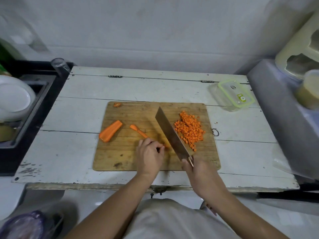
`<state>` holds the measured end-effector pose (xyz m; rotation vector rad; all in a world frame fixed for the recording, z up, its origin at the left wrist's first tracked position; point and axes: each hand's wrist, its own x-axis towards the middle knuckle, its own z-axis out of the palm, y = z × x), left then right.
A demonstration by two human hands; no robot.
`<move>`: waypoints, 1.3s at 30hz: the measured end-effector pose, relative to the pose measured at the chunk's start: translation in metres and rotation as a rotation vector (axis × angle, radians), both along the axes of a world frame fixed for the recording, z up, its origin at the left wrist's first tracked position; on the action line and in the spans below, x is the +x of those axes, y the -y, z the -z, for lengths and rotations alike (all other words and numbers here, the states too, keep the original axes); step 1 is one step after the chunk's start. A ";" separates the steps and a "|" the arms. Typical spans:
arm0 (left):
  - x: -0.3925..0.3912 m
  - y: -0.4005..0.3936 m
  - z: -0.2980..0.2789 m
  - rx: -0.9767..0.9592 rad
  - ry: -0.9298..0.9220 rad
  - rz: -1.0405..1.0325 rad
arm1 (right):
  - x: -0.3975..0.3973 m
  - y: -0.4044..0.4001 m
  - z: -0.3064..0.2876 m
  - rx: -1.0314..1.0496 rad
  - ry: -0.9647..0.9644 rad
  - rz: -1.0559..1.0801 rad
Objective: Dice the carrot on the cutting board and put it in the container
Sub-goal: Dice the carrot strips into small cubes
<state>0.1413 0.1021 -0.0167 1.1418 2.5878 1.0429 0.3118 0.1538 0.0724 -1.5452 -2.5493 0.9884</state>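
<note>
Bench: a worn white-painted wooden bench (82, 104) made of planks, paint chipped along its near edge.
Board: a scuffed rectangular wooden cutting board (120, 157) lies in the middle of the bench.
Left grip: my left hand (149, 152) is curled, fingertips pinching a thin orange carrot strip (139, 132) down on the board.
Right grip: my right hand (198, 169) is wrapped round the handle of a broad steel cleaver (170, 133), blade angled across the board.
Carrot: a heap of small orange carrot cubes (189, 130) sits right of the blade; a thick half-carrot chunk (110, 131) lies at the left.
Container: a clear plastic container with a green-rimmed lid (235, 94) stands at the far right corner, well apart from the board.
Room: a pale grey wall (155, 31) behind; white plates (13, 99) in a dark rack at left.
</note>
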 end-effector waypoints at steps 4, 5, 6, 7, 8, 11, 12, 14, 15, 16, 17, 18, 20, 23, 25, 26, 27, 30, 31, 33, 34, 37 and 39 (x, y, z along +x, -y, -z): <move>0.000 0.000 -0.001 -0.035 0.027 -0.007 | 0.003 0.010 -0.002 0.013 0.046 -0.053; -0.001 0.000 -0.001 -0.035 0.028 -0.008 | 0.002 0.012 -0.002 0.003 0.062 -0.057; -0.001 0.000 -0.001 -0.036 0.031 -0.008 | 0.002 0.014 -0.003 -0.003 0.088 -0.062; 0.000 0.000 -0.002 -0.040 0.034 -0.005 | 0.002 0.015 -0.003 -0.011 0.112 -0.063; 0.000 0.000 -0.002 -0.045 0.036 -0.002 | 0.001 0.017 -0.003 -0.020 0.126 -0.059; -0.002 -0.001 -0.002 -0.053 0.029 -0.001 | -0.010 0.016 -0.005 -0.019 0.140 -0.061; -0.002 -0.001 -0.002 -0.049 0.025 -0.001 | -0.018 0.012 -0.004 -0.002 0.141 -0.064; -0.001 -0.001 -0.002 -0.044 0.031 0.003 | -0.031 0.002 0.001 0.015 0.119 -0.061; -0.001 0.000 -0.002 -0.036 0.036 0.008 | -0.035 -0.002 0.003 0.010 0.094 -0.052; -0.002 0.001 -0.002 -0.020 0.042 0.014 | -0.035 -0.005 0.004 -0.002 0.067 -0.038; -0.003 0.003 -0.001 -0.001 0.047 0.022 | -0.032 -0.005 0.006 -0.010 0.042 -0.029; -0.004 0.004 0.000 0.015 0.050 0.029 | -0.027 -0.003 0.008 -0.012 0.024 -0.022; -0.006 0.005 0.001 0.024 0.063 0.034 | -0.015 0.005 0.007 -0.013 -0.007 -0.008; -0.007 0.004 -0.001 -0.002 0.113 0.041 | -0.003 0.009 0.005 -0.013 -0.027 0.002; -0.008 0.005 -0.002 -0.015 0.122 0.049 | -0.002 0.009 0.005 -0.011 -0.010 0.002; -0.007 0.006 -0.002 -0.019 0.121 0.048 | -0.003 0.008 0.006 -0.014 0.000 0.002; -0.007 0.007 -0.003 -0.023 0.122 0.045 | -0.004 0.008 0.006 -0.019 0.005 0.004; -0.006 0.010 -0.005 -0.042 0.112 0.085 | -0.006 0.008 0.006 -0.026 0.004 0.016; -0.006 0.011 -0.006 -0.064 0.092 0.119 | -0.006 0.008 0.005 -0.027 0.005 0.016; -0.006 0.012 -0.007 -0.116 0.051 0.176 | -0.007 0.008 0.003 -0.029 0.001 0.019; -0.006 0.012 -0.008 -0.143 0.041 0.190 | -0.007 0.008 0.002 -0.028 -0.003 0.026; -0.006 0.009 -0.011 -0.203 0.039 0.205 | -0.005 0.005 -0.001 -0.041 -0.014 0.071; -0.006 0.008 -0.012 -0.223 0.042 0.209 | -0.002 0.002 -0.001 -0.060 -0.012 0.104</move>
